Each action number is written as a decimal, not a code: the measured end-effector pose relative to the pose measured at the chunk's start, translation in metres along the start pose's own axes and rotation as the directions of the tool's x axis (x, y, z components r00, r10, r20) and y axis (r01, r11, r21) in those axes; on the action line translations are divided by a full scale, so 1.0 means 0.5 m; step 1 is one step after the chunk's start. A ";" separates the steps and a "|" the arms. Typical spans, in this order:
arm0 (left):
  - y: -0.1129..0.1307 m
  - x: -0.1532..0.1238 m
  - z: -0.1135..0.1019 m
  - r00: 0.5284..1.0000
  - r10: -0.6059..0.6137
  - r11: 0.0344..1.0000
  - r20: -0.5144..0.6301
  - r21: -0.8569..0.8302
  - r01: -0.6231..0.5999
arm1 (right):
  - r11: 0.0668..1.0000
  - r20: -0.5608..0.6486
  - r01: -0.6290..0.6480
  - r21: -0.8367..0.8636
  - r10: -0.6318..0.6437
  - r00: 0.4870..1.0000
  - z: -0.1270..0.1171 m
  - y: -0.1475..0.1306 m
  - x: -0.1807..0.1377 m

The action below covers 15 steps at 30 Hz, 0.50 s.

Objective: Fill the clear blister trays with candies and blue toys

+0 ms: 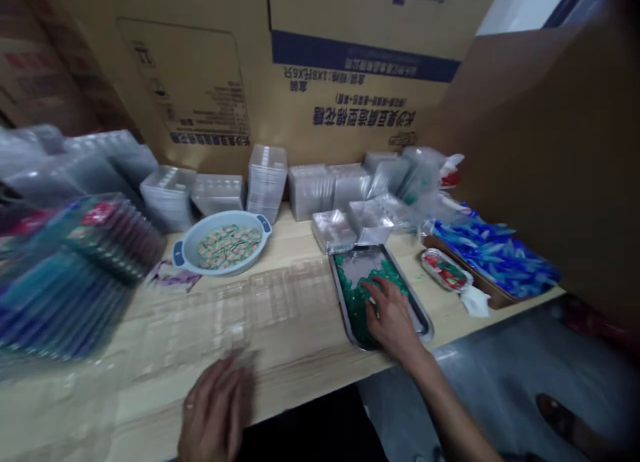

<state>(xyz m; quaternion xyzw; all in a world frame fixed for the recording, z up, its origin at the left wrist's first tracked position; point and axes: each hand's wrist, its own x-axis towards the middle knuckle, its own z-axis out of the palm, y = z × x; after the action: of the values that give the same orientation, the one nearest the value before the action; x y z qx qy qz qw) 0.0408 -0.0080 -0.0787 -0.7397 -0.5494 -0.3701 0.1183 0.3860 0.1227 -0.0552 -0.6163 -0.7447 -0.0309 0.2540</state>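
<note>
My right hand (393,315) is over a metal tray (424,323), its fingers apart and the tips among small green pieces (360,309). The pieces lie thick at the near end, and bare grey metal shows at the far end. Low at the table's front edge is my left hand (213,409), fingers bent and pointing forward. Its fingertips are smeared by motion, and I cannot make out anything in them. Just beyond it, clear plastic trays (270,299) lie in a row on the pale wooden table (295,365).
Stacks of clear boxes (267,182) line the back against a large carton (200,69). A blue basin (183,249) holds small flat pieces. Filled packs (65,302) are piled left. At right are a foil dish (447,270) and a box of blue packets (500,255).
</note>
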 end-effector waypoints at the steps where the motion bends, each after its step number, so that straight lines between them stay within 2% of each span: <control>1: 0.015 0.004 0.020 1.000 0.030 0.999 0.004 -0.024 -0.029 | 0.999 -0.013 -0.033 -0.020 0.033 0.999 -0.008 0.024 0.003; 5: 0.031 0.012 0.063 0.998 0.057 0.998 -0.024 -0.022 -0.057 | 0.989 -0.077 -0.121 -0.086 0.114 0.990 -0.051 0.144 0.023; 9: 0.038 0.005 0.062 1.000 -0.019 1.000 -0.001 0.000 0.019 | 0.993 -0.124 -0.075 -0.093 0.063 0.990 -0.087 0.229 0.054; 12: 0.052 0.001 0.059 0.995 -0.098 0.995 0.019 0.018 0.098 | 0.997 -0.063 -0.041 -0.061 0.037 0.997 -0.075 0.237 0.064; 15: 0.064 0.002 0.063 0.986 -0.165 0.986 0.022 0.038 0.164 | 0.994 0.024 0.068 0.088 -0.070 0.997 -0.027 0.199 0.046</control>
<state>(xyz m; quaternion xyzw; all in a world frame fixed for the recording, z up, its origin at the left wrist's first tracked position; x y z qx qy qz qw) 0.0825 -0.0009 -0.0926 -0.6941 -0.6165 -0.3596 0.0938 0.4809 0.1621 -0.0604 -0.5790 -0.7696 0.0012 0.2694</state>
